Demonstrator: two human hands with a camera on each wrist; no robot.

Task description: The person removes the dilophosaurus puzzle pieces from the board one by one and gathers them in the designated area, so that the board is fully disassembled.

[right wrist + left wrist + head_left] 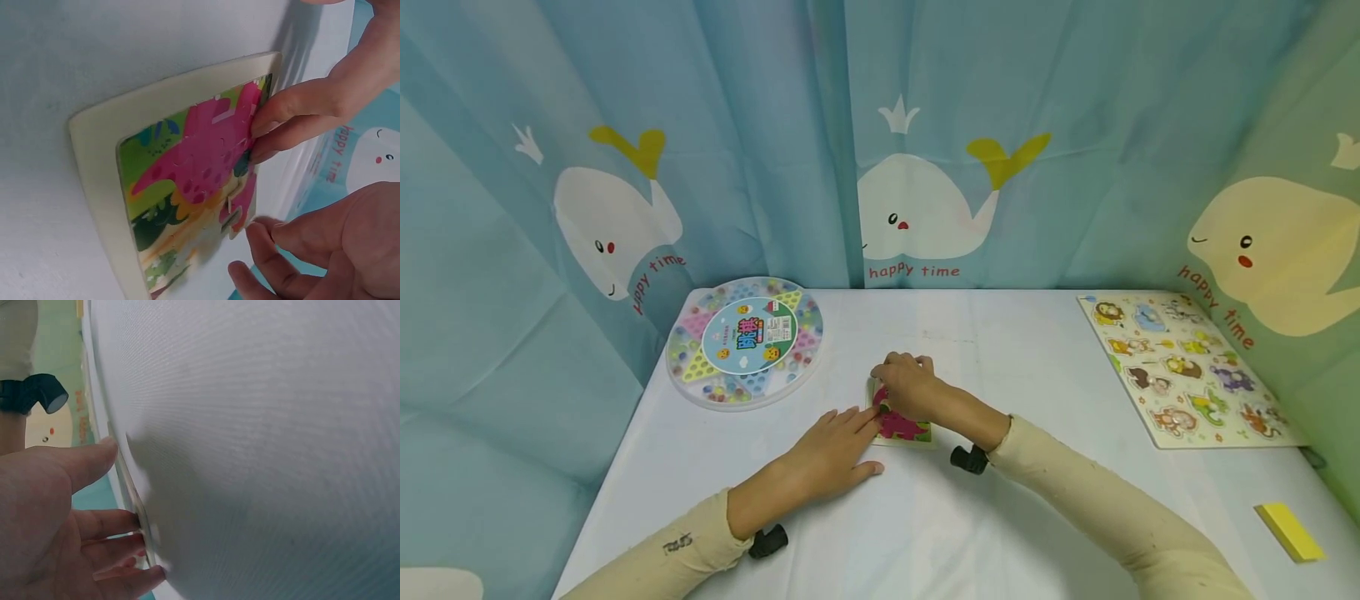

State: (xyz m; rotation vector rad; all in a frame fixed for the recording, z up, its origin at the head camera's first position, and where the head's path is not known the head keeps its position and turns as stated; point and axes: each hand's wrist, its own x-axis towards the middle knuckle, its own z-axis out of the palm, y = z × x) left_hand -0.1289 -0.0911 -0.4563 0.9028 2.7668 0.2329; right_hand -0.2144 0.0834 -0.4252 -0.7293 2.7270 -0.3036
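Observation:
A small jigsaw puzzle with a pink dinosaur picture in a pale wooden frame lies on the white table. My left hand stretches in from the left, its fingers straight and their tips resting on the picture near the pink body. Over the puzzle's far part, my right hand bends down with curled fingers. Seen from the right wrist, that hand pinches the edge of a puzzle piece, which is tilted up from the pieces around it. In the left wrist view the left hand reaches the frame's edge.
A round Chinese checkers box sits at the back left. An animal peg board lies at the right, with a yellow block nearer the front. Blue whale-print curtains hang around the table.

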